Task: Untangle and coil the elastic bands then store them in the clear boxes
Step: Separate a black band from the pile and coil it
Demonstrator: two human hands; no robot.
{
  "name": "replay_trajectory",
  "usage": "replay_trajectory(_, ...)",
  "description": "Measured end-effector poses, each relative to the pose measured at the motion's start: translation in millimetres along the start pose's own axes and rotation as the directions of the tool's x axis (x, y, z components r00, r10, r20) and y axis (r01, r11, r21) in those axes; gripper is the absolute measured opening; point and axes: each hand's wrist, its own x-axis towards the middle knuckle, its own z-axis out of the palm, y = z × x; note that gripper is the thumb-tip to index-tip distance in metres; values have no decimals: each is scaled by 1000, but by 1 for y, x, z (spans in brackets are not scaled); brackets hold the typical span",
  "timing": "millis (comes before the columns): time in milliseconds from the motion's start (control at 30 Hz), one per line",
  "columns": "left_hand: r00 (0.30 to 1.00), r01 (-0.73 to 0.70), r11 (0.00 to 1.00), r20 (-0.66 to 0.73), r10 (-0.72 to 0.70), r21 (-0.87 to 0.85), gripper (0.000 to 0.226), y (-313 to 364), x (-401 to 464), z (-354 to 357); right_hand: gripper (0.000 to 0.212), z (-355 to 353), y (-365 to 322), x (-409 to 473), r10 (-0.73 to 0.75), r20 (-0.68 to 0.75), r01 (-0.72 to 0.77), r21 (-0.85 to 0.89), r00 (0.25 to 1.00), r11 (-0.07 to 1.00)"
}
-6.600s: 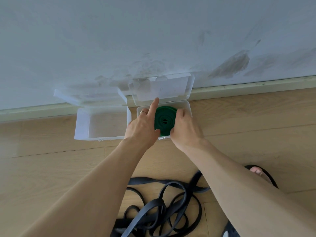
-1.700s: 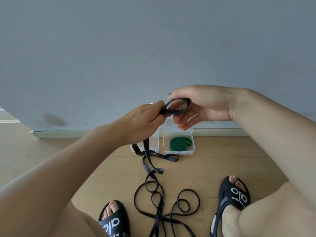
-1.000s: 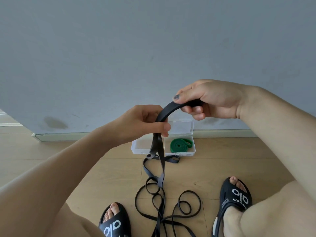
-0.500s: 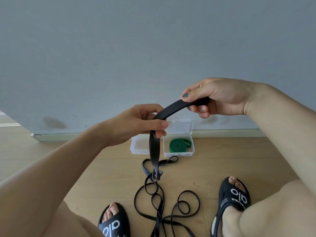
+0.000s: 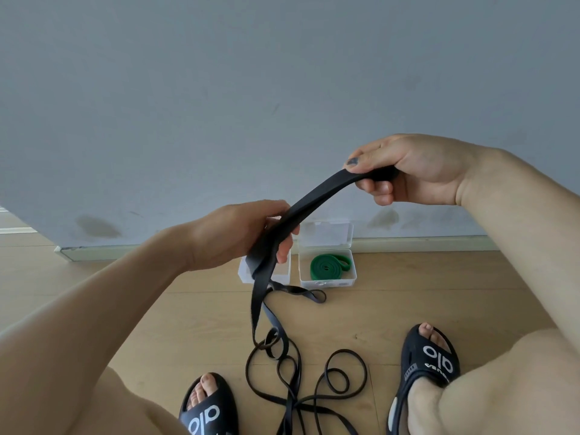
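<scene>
Black elastic band (image 5: 317, 196) runs taut between my two hands, held up in front of the grey wall (image 5: 219, 89). My right hand (image 5: 417, 171) pinches one end, thumb on top and fingers curled beneath it. My left hand (image 5: 238, 237) grips the band lower down, fingers wrapped around it where it folds. From there I see the band hang down to the wooden floor (image 5: 408, 293), where the rest lies in loose, crossing loops between my feet. A green elastic band (image 5: 328, 266), already coiled, sits inside the right clear box (image 5: 326, 282), whose lid stands open against the skirting board. Just to its left I make out a second clear box (image 5: 244, 274), mostly hidden behind my left hand and the hanging band; I cannot tell what it holds. Black sandals (image 5: 430, 356) are on both feet, one at each side of the tangle.
</scene>
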Motion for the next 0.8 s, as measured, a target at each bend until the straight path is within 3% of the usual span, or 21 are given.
replay_trajectory(133,993,-57,993,-102,67,100,25,-7,-1,-4,15,-6,6,2,41,-27,-43,-87,999,995)
replay_trajectory(233,986,-73,977,-134,101,202,24,-6,-3,-2,15,-6,16,5,157,6,-145,-359,988,922)
replay_trajectory(333,993,-62,962,-77,86,267,25,-3,-3,6,14,3,24,10,227,-18,-199,-552,974,810)
replay_trajectory(400,994,-63,958,-64,84,279,25,-1,-2,12,25,14,22,14,160,-68,-169,-596,985,785)
replay_trajectory(500,993,-79,964,-65,98,253,26,3,0,14,40,32,9,15,-54,-90,-24,-697,994,717)
replay_trajectory(567,994,-71,969,-63,88,235,28,4,0,14,40,43,0,14,-176,-86,73,-675,981,734)
replay_trajectory(667,995,-56,978,-76,72,202,32,4,1,14,24,62,-2,12,-162,-1,135,-550,987,824)
replay_trajectory(800,995,-63,957,-57,82,282,34,5,-2,15,46,82,10,15,-83,72,109,-717,994,688)
